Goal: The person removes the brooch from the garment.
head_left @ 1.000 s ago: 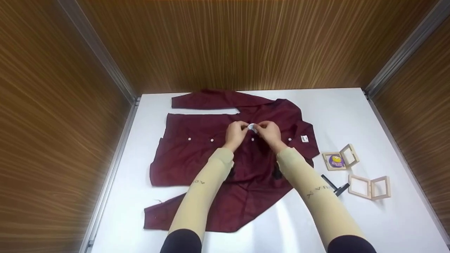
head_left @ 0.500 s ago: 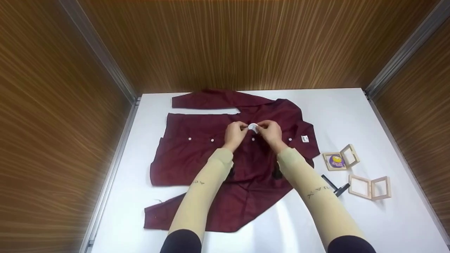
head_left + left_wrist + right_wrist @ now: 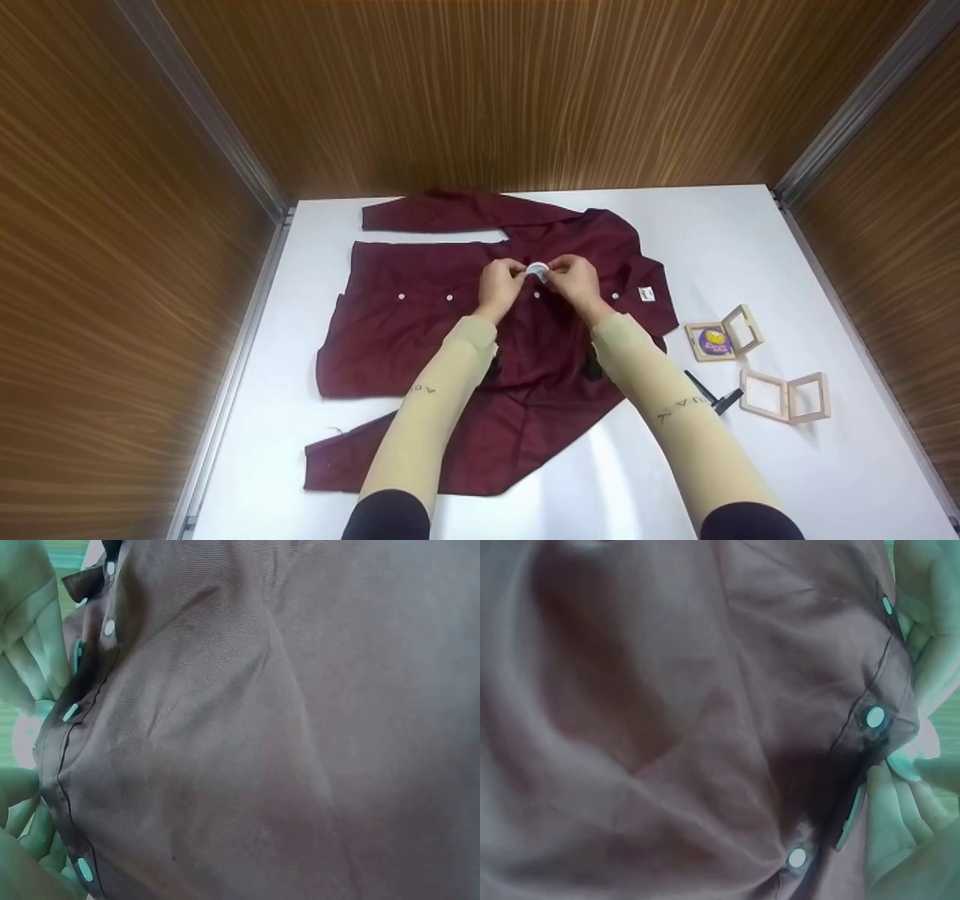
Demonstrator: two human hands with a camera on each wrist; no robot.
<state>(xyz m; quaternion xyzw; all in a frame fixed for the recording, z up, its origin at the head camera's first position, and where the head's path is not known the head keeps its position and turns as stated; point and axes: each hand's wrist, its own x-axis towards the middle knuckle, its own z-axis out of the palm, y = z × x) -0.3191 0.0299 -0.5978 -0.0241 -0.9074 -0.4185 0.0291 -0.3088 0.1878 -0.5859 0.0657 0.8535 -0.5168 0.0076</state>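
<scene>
A maroon button-up shirt (image 3: pixel 405 337) lies spread on the white table, its collar toward the right in the head view. Over its front, the two hands meet at a round white badge (image 3: pixel 538 268). My right hand (image 3: pixel 576 285) pinches the badge at its right side. My left hand (image 3: pixel 498 288) pinches the shirt fabric close by the badge's left edge. In the left wrist view, the raised button edge (image 3: pixel 64 757) meets the fingertips beside the badge (image 3: pixel 26 736). The right wrist view shows the badge (image 3: pixel 921 750) partly covered by fingers and cloth.
Right of the shirt, an open wooden frame (image 3: pixel 694 349) holds a purple badge with a yellow face (image 3: pixel 715 341). A second open wooden frame (image 3: pixel 787 405) and a black stand (image 3: pixel 724 401) lie nearer. Wood-grain walls (image 3: pixel 480 97) enclose the table (image 3: pixel 720 240).
Slightly more of the white badge shows between the fingertips, as the right hand's fingers have shifted a little. The head view has moved slightly. The shirt and frames stay put.
</scene>
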